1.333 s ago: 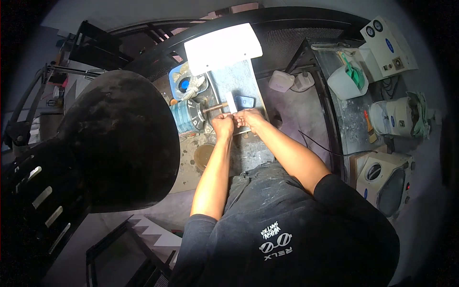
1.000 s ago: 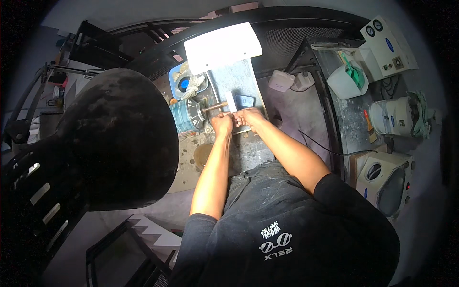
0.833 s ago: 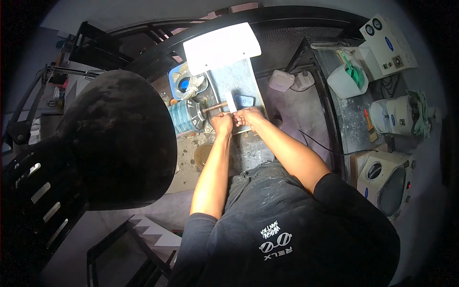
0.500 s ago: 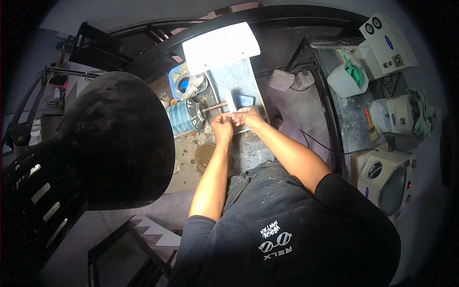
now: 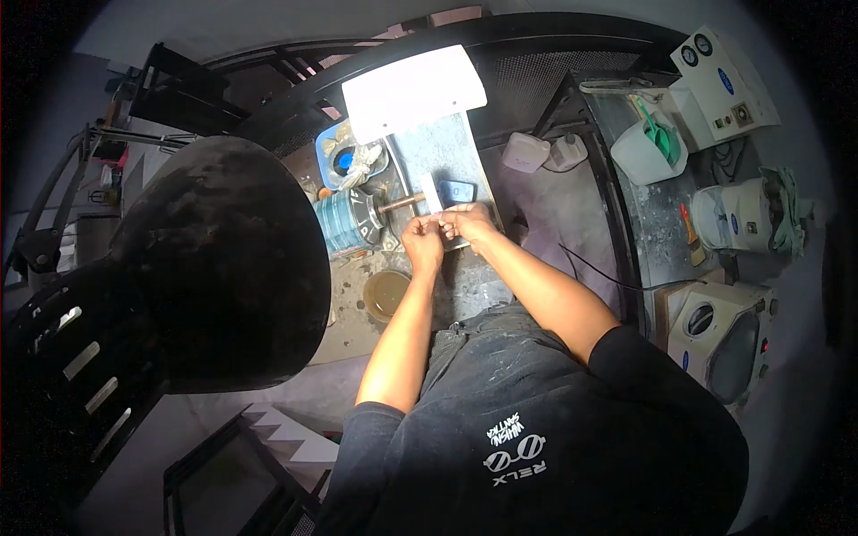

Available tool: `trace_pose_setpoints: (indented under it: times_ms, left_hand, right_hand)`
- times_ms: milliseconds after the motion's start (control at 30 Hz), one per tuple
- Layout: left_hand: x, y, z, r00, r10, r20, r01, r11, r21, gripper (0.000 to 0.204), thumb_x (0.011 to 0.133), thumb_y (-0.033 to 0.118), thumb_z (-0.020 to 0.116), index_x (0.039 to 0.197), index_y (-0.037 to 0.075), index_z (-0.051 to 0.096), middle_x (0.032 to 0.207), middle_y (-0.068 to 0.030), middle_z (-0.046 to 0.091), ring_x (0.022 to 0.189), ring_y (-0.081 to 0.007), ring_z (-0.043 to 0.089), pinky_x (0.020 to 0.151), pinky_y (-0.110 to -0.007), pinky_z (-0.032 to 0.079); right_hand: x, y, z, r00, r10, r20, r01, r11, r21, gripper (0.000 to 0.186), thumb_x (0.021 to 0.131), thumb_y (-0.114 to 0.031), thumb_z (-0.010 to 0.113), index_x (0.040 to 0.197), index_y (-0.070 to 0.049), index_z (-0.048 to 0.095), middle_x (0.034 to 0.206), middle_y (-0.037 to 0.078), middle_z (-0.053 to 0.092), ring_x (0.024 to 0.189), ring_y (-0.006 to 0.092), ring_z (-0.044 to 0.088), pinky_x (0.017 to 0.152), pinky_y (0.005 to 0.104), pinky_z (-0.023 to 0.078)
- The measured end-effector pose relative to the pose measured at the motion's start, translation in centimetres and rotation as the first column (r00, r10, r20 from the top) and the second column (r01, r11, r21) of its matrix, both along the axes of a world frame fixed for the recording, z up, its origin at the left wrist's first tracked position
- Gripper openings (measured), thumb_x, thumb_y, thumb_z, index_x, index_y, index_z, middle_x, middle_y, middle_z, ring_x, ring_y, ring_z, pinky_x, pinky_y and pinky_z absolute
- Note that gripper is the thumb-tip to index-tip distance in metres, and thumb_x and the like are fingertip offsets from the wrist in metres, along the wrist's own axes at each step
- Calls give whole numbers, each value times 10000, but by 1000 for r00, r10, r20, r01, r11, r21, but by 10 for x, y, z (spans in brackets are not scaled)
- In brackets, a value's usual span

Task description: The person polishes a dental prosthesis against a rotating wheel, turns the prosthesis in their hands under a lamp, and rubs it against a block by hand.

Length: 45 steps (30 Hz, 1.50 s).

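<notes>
My left hand (image 5: 424, 241) and my right hand (image 5: 470, 224) meet fingertip to fingertip at the near end of a narrow white wheel (image 5: 432, 191). Both are closed in a pinch, and whatever sits between the fingers is too small and hidden to name. The wheel is seen edge-on, at the end of a metal shaft (image 5: 401, 204) that comes out of a teal motor (image 5: 338, 222) on the left. Just right of the wheel, beyond my right hand, lies a small blue-grey object (image 5: 458, 191) with a dark rim.
A large black lamp shade (image 5: 223, 268) fills the left side. Over the bench's far end stands a bright white guard (image 5: 416, 89). A blue basin (image 5: 323, 147) with cloth and a brown bowl (image 5: 386, 295) flank the motor. Plastic jugs (image 5: 525, 152) and a white bucket (image 5: 640, 161) stand rightward.
My left hand has shifted slightly right, closer against my right hand. My right hand stays in nearly the same place by the wheel.
</notes>
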<state>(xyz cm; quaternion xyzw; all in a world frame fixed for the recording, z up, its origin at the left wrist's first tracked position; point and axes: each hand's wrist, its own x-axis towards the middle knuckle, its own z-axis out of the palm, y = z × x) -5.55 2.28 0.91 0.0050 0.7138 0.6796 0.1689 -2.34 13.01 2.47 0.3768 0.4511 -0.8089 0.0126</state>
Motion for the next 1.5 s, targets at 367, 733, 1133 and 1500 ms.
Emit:
trace_pose_setpoints:
  times_ms: [367, 733, 1133, 1500]
  left_hand:
    - [-4, 8, 11, 980, 37, 197, -65, 989, 135, 89, 835, -32, 480, 765, -64, 525, 655, -123, 599, 511, -155, 566, 465, -270, 476]
    - [-7, 14, 12, 969, 75, 236, -98, 991, 87, 93, 814, -66, 470, 740, -53, 524, 639, -113, 595, 495, -152, 567, 456, -263, 476]
    - [4, 2, 20, 991, 47, 126, -65, 988, 141, 57, 845, -43, 505, 826, -41, 558, 724, -84, 612, 586, -112, 564, 527, -241, 489]
    - [-10, 8, 7, 990, 18, 143, -24, 999, 43, 63, 813, -42, 488, 769, -54, 531, 653, -103, 590, 529, -145, 558, 496, -258, 467]
  right_hand:
    - [-4, 3, 3, 998, 39, 42, -36, 997, -69, 74, 769, -40, 649, 740, 25, 629, 634, 68, 595, 496, 124, 534, 441, 256, 439]
    - [-10, 8, -13, 998, 16, 53, -12, 997, -75, 54, 771, -8, 607, 724, 17, 603, 620, 70, 586, 487, 128, 541, 433, 260, 457]
    - [0, -1, -2, 997, 8, -80, -3, 998, 57, 99, 746, 1, 675, 754, 72, 607, 647, 104, 605, 502, 134, 541, 418, 261, 447]
    - [-5, 5, -11, 1000, 16, 21, -16, 1000, -15, 59, 759, -28, 643, 755, 27, 621, 649, 64, 602, 510, 111, 534, 453, 236, 449]
